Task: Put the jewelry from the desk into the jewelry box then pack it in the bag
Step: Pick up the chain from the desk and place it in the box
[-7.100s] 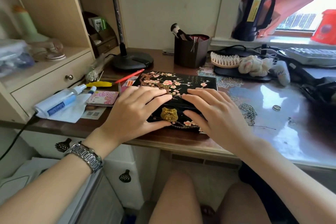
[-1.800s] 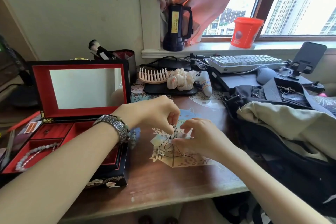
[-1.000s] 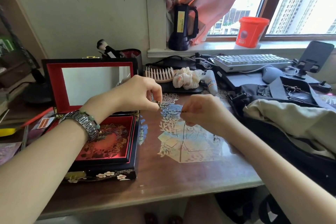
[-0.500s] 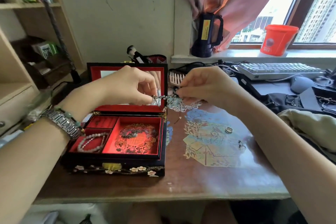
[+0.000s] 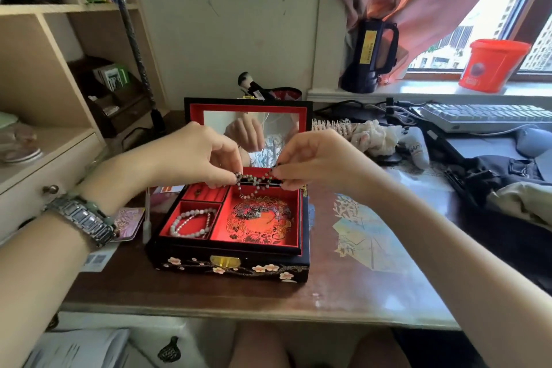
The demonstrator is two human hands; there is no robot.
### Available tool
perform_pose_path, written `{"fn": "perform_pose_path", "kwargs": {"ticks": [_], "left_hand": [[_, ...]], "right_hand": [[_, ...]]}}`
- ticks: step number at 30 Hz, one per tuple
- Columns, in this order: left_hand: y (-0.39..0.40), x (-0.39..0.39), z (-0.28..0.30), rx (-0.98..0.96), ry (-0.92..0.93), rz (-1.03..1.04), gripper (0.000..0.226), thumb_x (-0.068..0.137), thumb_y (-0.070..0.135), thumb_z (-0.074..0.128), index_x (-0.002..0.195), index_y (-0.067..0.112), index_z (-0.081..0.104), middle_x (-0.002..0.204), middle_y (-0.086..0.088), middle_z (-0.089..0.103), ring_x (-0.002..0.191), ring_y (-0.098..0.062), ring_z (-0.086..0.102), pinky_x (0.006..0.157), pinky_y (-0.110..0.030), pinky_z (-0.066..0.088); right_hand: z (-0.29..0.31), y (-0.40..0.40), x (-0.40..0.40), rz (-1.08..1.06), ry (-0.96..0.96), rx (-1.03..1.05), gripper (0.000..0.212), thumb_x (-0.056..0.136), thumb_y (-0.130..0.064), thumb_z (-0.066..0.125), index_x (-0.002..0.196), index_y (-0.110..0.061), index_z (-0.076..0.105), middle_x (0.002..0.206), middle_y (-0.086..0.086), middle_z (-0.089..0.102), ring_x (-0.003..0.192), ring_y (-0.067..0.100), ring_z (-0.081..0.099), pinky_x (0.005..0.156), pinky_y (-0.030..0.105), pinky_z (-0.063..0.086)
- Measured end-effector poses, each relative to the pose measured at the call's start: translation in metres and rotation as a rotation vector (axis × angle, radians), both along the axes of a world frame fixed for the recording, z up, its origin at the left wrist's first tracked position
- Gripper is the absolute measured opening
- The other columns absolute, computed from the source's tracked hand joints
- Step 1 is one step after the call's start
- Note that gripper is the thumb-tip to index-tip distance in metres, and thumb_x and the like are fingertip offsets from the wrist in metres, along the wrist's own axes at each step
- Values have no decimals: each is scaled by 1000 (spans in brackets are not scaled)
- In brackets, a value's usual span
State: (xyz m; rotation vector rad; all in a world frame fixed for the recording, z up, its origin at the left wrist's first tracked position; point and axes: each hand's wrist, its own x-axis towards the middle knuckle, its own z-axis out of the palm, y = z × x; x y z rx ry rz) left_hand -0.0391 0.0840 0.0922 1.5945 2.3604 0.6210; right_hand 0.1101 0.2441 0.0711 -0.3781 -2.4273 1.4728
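Dark beaded bracelet, strung with small grey-green beads, hangs stretched between both hands at the centre of the frame, just above the open black lacquered jewelry box. The left hand pinches one end between thumb and fingertips; the right hand pinches the other end. A loop of beads dips toward the box's large red compartment, where a dark chain lies. A pale pearl strand rests in the lower-left compartment. The box sits on the brown wooden worktop, mirrored lid upright. A black bag lies at right.
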Motion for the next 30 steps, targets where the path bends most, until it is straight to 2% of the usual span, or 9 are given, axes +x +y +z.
{"fn": "perform_pose_path", "kwargs": {"ticks": [3, 7, 11, 12, 17, 21, 24, 27, 30], "left_hand": [[0, 0, -15, -45, 8, -35, 11, 76, 14, 76, 79, 24, 73, 72, 1, 73, 63, -8, 68, 60, -13, 52], [4, 5, -30, -109, 46, -80, 7, 79, 16, 72, 83, 22, 72, 73, 10, 69, 68, 5, 63, 62, -8, 48], [7, 8, -37, -158, 129, -105, 7, 82, 19, 69, 87, 24, 70, 75, 16, 64, 72, 15, 56, 60, -4, 43], [7, 9, -38, -169, 144, -109, 7, 83, 19, 69, 87, 25, 70, 76, 17, 64, 71, 15, 56, 59, -4, 42], [8, 9, -39, -201, 215, -109, 10, 84, 19, 66, 90, 26, 70, 81, 16, 64, 68, 7, 57, 57, -6, 43], [7, 9, -38, -207, 217, -112, 9, 84, 22, 67, 90, 27, 71, 82, 17, 65, 70, 9, 58, 58, -9, 42], [7, 10, -32, -207, 203, -125, 8, 84, 23, 67, 88, 28, 72, 79, 20, 64, 74, 17, 55, 60, -6, 43], [9, 12, -23, -206, 228, -125, 8, 84, 24, 68, 88, 30, 72, 79, 20, 65, 79, 18, 55, 62, -9, 45], [15, 15, -12, -211, 284, -128, 9, 83, 27, 68, 90, 30, 71, 84, 17, 68, 82, 16, 55, 64, -8, 45]], "right_hand": [[-15, -6, -1, -4, -85, 84, 10, 77, -9, 75, 84, -5, 69, 81, 11, 75, 68, 17, 73, 70, 25, 61], [-32, -8, -2, -9, -145, 407, 9, 76, -12, 76, 83, -10, 72, 75, 2, 72, 68, 15, 69, 65, 17, 57], [-40, -10, -4, 15, -121, 563, 7, 77, -10, 74, 85, -10, 73, 75, -3, 67, 67, 8, 60, 59, 9, 46], [-42, -11, -5, 9, -118, 613, 7, 78, -10, 73, 86, -10, 74, 79, -2, 69, 68, 8, 60, 61, 10, 46], [-42, -12, -7, -8, -129, 739, 12, 82, -8, 67, 91, -8, 75, 94, 5, 74, 82, 17, 65, 80, 30, 55], [-39, -11, -5, 19, -234, 764, 23, 82, -23, 71, 100, -9, 74, 103, 7, 70, 95, 24, 63, 88, 39, 53], [-30, -8, 2, 42, -243, 731, 32, 79, -32, 73, 103, -11, 73, 104, 4, 69, 92, 19, 60, 81, 29, 50], [-15, -5, 12, 64, -233, 737, 34, 78, -28, 75, 109, -13, 71, 95, -3, 63, 83, 10, 53, 67, 17, 40], [0, 4, 24, 27, -199, 737, 29, 77, -25, 76, 103, -15, 72, 93, -4, 65, 84, 10, 58, 63, 10, 40]]}}
